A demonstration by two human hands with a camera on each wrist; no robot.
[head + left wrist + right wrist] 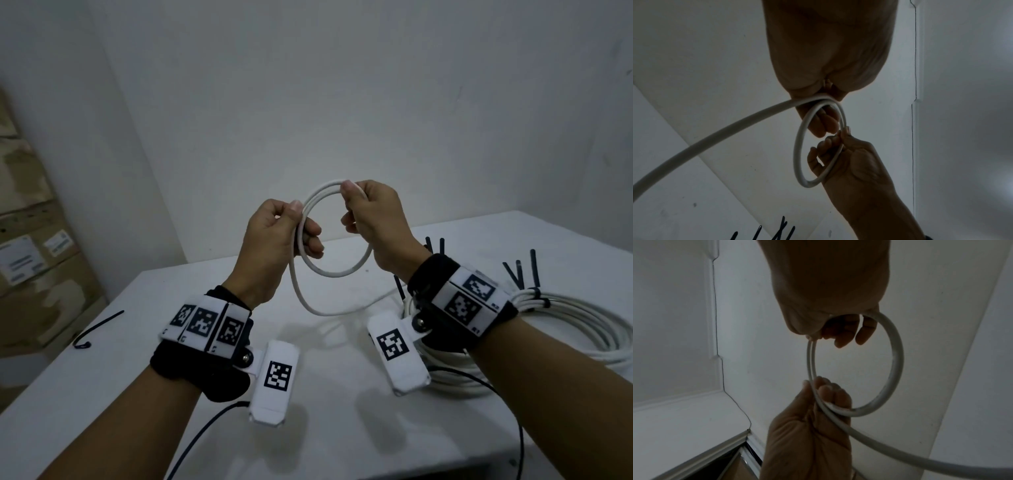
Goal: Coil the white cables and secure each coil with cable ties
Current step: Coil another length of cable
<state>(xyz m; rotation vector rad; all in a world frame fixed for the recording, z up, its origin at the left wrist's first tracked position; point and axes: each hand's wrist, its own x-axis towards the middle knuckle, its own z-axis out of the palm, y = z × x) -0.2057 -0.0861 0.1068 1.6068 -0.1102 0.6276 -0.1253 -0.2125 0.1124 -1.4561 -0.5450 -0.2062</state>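
Centre of the head view: left hand [274,240] and right hand [373,219] raised above the white table [171,342], both closed around one small loop of white cable [334,272]. Left thumb and curled fingers pinching the loop's left side, where two strands run side by side; right thumb and forefinger pinching the top of the loop, remaining right fingers curled loosely inside the ring. From the left grip, a loose strand dropping down to the table and trailing off toward the right of the frame. Lower right of the head view: a large finished coil [582,329] of white cable lying flat on the table, partly behind the right wrist, bound with black cable ties [520,274] whose tails stick upward (exact count hard to tell). Far left of the table, near its edge: one loose black tie [99,329], lying curved, well apart from the hands. Behind it, at the left edge of the frame: stacked cardboard boxes [30,240] with white labels. In the left wrist view: the left hand [828,65] hanging from the top, the cable [799,146] ringing down to the right hand [849,159] in the lower centre. In the right wrist view: the same ring [896,361], pinched above by the right hand [828,288] and below by the left hand [812,426], with the loose strand running out at lower right.
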